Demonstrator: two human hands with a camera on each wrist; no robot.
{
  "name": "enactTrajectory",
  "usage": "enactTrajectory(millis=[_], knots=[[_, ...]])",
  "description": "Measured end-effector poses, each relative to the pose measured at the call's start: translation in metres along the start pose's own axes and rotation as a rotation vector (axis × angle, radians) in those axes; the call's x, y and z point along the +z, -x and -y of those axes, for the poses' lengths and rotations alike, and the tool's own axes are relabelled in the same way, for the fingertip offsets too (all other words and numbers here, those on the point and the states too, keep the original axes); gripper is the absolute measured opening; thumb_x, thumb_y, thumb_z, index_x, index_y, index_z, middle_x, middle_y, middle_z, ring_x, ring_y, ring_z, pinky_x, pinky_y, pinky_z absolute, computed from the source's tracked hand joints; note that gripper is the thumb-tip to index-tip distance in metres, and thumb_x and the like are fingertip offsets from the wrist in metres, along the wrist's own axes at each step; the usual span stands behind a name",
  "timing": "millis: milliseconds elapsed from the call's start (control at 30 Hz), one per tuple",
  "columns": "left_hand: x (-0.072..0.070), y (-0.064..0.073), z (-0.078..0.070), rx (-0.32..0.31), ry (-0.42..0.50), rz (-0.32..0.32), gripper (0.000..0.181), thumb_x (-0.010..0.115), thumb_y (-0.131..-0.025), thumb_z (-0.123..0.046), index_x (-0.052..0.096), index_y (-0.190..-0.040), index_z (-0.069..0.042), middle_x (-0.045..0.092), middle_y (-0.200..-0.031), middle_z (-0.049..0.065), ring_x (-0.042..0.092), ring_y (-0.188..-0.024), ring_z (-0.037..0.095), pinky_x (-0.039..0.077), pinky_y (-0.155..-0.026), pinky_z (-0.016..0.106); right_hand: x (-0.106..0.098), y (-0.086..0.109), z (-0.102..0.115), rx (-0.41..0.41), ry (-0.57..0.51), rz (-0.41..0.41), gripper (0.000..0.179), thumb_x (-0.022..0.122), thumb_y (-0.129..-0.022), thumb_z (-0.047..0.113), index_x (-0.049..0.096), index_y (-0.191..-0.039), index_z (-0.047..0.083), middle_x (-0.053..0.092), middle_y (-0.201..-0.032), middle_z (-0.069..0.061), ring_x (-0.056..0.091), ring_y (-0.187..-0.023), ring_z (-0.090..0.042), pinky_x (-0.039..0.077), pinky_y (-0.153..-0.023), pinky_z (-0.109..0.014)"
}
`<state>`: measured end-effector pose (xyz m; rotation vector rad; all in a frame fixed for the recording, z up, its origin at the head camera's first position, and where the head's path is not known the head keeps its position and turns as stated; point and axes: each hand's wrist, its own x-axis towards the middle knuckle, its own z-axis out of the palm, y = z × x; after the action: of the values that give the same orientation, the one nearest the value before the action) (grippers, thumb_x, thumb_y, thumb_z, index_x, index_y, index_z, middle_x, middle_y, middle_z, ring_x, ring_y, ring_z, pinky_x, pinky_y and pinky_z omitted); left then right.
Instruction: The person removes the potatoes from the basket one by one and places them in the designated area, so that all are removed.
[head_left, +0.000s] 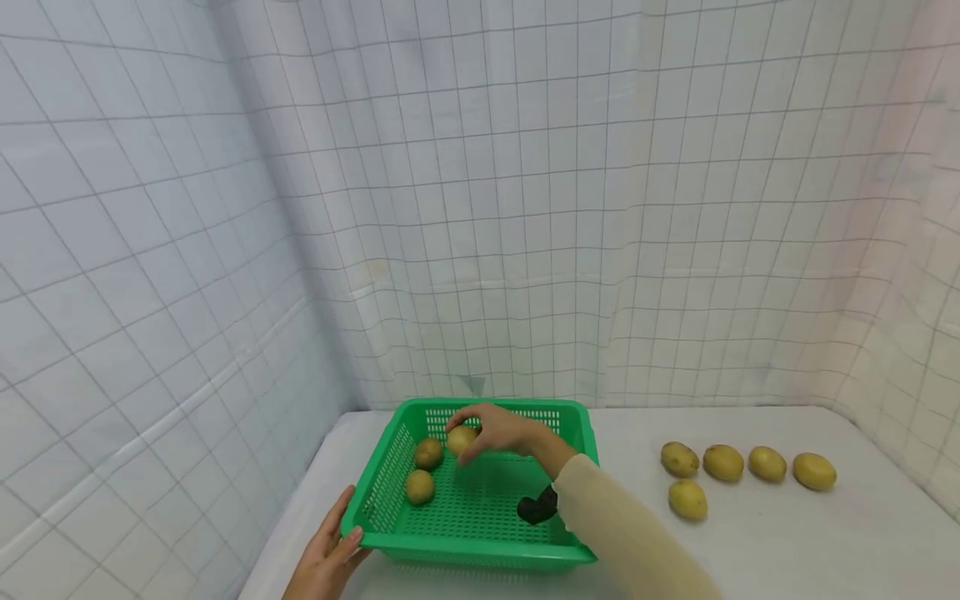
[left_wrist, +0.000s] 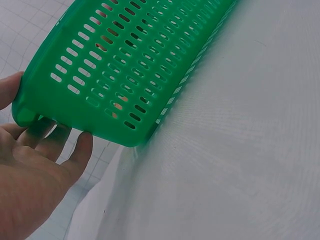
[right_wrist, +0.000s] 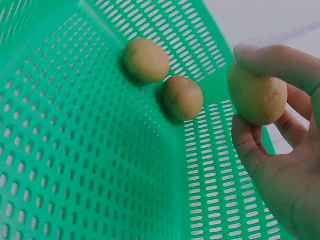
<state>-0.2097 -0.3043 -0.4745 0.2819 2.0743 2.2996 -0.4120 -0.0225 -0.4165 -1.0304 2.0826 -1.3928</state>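
A green plastic basket [head_left: 480, 552] with slotted walls stands on the white table. My right hand [head_left: 498, 429] reaches into it at the back and holds a potato [right_wrist: 257, 95] between thumb and fingers. Two more potatoes lie inside on the left: one potato [head_left: 429, 452] near the back corner, another potato [head_left: 420, 487] just in front of it. At the basket's front left corner my left hand [head_left: 327, 546] grips the rim, thumb on top and fingers beneath, as the left wrist view shows [left_wrist: 35, 170] of that hand.
To the right of the basket, several potatoes sit on the table [head_left: 787, 550]: a back row ending in one potato [head_left: 814, 472], and a single potato [head_left: 687, 500] in front. A black object [head_left: 537, 507] shows at my right wrist. Grid-patterned white sheets [head_left: 495, 208] hang behind and beside the table.
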Motion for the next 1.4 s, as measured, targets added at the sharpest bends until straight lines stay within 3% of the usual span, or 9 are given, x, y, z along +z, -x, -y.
enactTrajectory(millis=[233, 433, 667, 800, 1067, 1400], knots=[[-0.001, 0.0, 0.001, -0.013, -0.003, -0.003, 0.081, 0.046, -0.112, -0.011, -0.017, -0.161, 0.0, -0.015, -0.164, 0.031, 0.045, -0.117, -0.015, 0.046, -0.094, 0.022, -0.008, 0.006, 0.007, -0.003, -0.058, 0.031, 0.053, 0.085, -0.084, 0.002, 0.067, -0.133, 0.012, 0.056, -0.13, -0.004, 0.063, -0.098, -0.023, 0.054, -0.088, -0.047], [-0.003, -0.001, 0.0, -0.022, -0.024, -0.017, 0.081, 0.047, -0.111, -0.012, -0.016, -0.162, 0.0, -0.013, -0.165, 0.032, 0.045, -0.117, -0.015, 0.046, -0.093, 0.022, -0.016, 0.02, 0.01, -0.004, -0.052, -0.016, 0.052, 0.085, -0.086, 0.008, 0.068, -0.134, 0.018, 0.058, -0.13, -0.004, 0.063, -0.099, -0.024, 0.049, -0.095, -0.061], [-0.007, -0.001, -0.003, 0.001, -0.019, -0.002, 0.081, 0.045, -0.112, -0.01, -0.018, -0.161, 0.001, -0.016, -0.163, 0.032, 0.046, -0.117, -0.016, 0.047, -0.091, 0.021, -0.029, 0.035, 0.013, -0.008, -0.009, -0.04, 0.053, 0.084, -0.086, 0.009, 0.068, -0.135, 0.018, 0.059, -0.13, -0.006, 0.065, -0.098, -0.024, 0.055, -0.084, -0.043], [-0.007, -0.003, -0.003, 0.024, -0.013, 0.014, 0.08, 0.045, -0.112, -0.01, -0.018, -0.16, 0.001, -0.017, -0.163, 0.033, 0.046, -0.118, -0.014, 0.047, -0.091, 0.02, -0.036, 0.042, 0.013, -0.018, 0.004, -0.051, 0.053, 0.084, -0.085, 0.007, 0.068, -0.136, 0.014, 0.057, -0.133, -0.01, 0.065, -0.097, -0.025, 0.056, -0.08, -0.039], [-0.007, -0.005, 0.0, 0.012, 0.0, 0.026, 0.082, 0.045, -0.112, -0.01, -0.021, -0.159, 0.001, -0.019, -0.162, 0.033, 0.046, -0.116, -0.015, 0.047, -0.09, 0.02, -0.046, 0.057, 0.008, -0.014, 0.037, -0.046, 0.053, 0.083, -0.086, 0.007, 0.066, -0.136, 0.008, 0.057, -0.135, -0.006, 0.065, -0.099, -0.025, 0.053, -0.09, -0.057], [-0.004, -0.004, 0.004, -0.032, -0.022, -0.018, 0.083, 0.048, -0.111, -0.014, -0.017, -0.161, 0.001, -0.013, -0.163, 0.033, 0.051, -0.114, -0.011, 0.048, -0.09, 0.024, -0.051, 0.076, 0.009, 0.008, 0.061, -0.045, 0.051, 0.085, -0.084, 0.011, 0.068, -0.132, 0.016, 0.058, -0.133, -0.003, 0.065, -0.1, -0.025, 0.052, -0.091, -0.058]])
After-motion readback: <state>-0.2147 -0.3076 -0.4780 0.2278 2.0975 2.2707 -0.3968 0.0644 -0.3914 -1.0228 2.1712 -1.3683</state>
